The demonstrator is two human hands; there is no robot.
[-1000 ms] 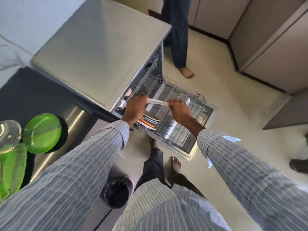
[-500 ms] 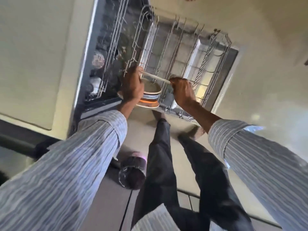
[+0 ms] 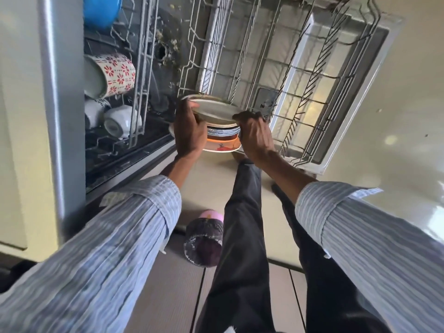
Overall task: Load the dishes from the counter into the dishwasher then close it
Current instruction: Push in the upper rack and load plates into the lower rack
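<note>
Both hands, left hand (image 3: 188,133) and right hand (image 3: 254,134), grip a stack of dishes (image 3: 216,121) above the empty lower rack (image 3: 300,75); slotting them individually seemingly comes next.

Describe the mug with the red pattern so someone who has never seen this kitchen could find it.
Start at the open dishwasher and look at its upper rack, left of the two hands. The mug lies on its side above two plain white cups; alone there, it carries red flower prints.

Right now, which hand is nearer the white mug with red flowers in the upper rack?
Left. The left hand grips the plate stack's near-mug side; the right hand holds the far side, away from the red-flowered white mug.
</note>
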